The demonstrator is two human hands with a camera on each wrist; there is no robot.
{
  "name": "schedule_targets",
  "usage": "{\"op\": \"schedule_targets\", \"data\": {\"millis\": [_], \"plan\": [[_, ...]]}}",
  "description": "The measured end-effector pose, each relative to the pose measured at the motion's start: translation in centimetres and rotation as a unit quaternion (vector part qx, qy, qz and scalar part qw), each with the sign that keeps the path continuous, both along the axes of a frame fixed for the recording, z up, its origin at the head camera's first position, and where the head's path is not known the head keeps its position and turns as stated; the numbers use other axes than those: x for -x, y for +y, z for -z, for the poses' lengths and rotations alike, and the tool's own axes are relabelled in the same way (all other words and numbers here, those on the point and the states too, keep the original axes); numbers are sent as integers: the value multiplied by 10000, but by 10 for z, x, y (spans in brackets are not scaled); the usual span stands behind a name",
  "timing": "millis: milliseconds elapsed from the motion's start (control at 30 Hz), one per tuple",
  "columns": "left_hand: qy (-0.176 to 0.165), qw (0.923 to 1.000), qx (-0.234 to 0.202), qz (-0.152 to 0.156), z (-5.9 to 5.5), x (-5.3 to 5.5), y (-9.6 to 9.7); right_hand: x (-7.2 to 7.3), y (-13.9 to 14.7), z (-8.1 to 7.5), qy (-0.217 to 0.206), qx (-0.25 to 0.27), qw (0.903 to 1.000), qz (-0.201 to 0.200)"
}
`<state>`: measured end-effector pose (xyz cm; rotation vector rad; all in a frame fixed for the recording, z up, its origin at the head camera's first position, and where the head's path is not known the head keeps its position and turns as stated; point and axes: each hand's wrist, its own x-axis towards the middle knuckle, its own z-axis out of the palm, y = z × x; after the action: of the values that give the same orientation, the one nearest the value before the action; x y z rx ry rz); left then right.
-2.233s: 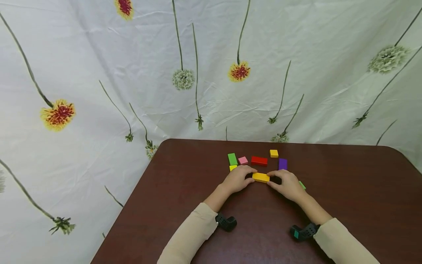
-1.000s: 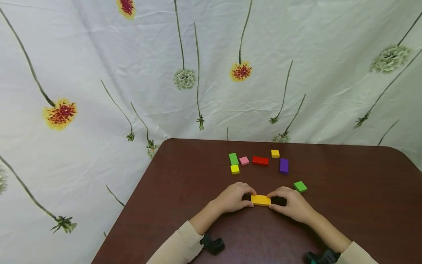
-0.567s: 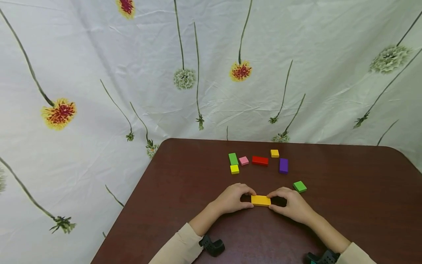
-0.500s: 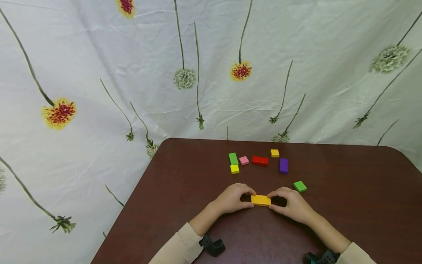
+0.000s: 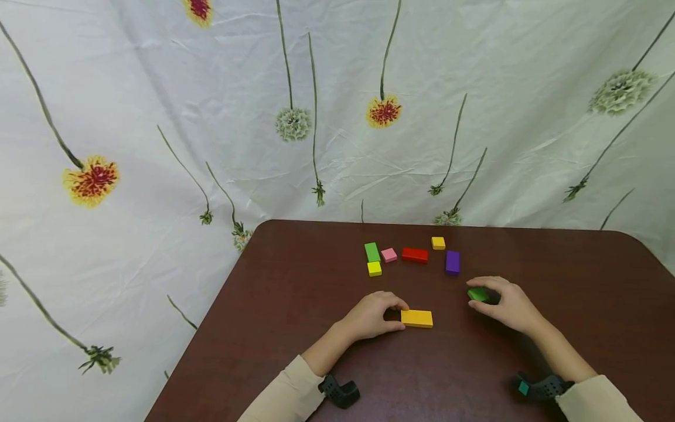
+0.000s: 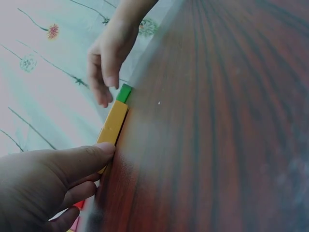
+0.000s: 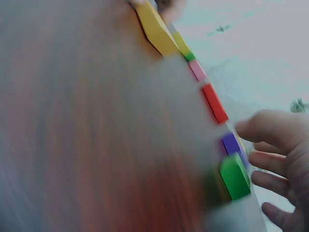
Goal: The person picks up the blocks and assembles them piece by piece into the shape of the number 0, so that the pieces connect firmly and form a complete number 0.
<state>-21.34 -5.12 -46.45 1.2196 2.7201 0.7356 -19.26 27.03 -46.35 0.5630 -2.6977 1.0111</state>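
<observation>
A long orange-yellow block lies flat on the brown table. My left hand pinches its left end between thumb and fingers, and the left wrist view shows the thumb pressed against its side. To the right, my right hand reaches round a green block, thumb on the near side and fingers on the far side. In the right wrist view the fingers are spread beside this green block, with a gap between thumb and block.
Behind the hands lie a second green block, a yellow block, a pink block, a red block, a small amber block and a purple block. A flowered cloth hangs behind the table.
Both hands drew the orange-yellow block toward the person, then held still. Since then my right hand has let go and moved right to the near green block. The left hand stays put.
</observation>
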Motion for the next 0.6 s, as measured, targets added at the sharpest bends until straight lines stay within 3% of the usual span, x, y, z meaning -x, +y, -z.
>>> {"op": "schedule_targets", "data": {"millis": [233,600], "plan": [[73,10000,4,36,2,1,-1,2,15,-4,-477,-333,9979,-282],[108,9999,-8,28,1,0,-2,4,15,-5,-600,-308,9976,-172]]}}
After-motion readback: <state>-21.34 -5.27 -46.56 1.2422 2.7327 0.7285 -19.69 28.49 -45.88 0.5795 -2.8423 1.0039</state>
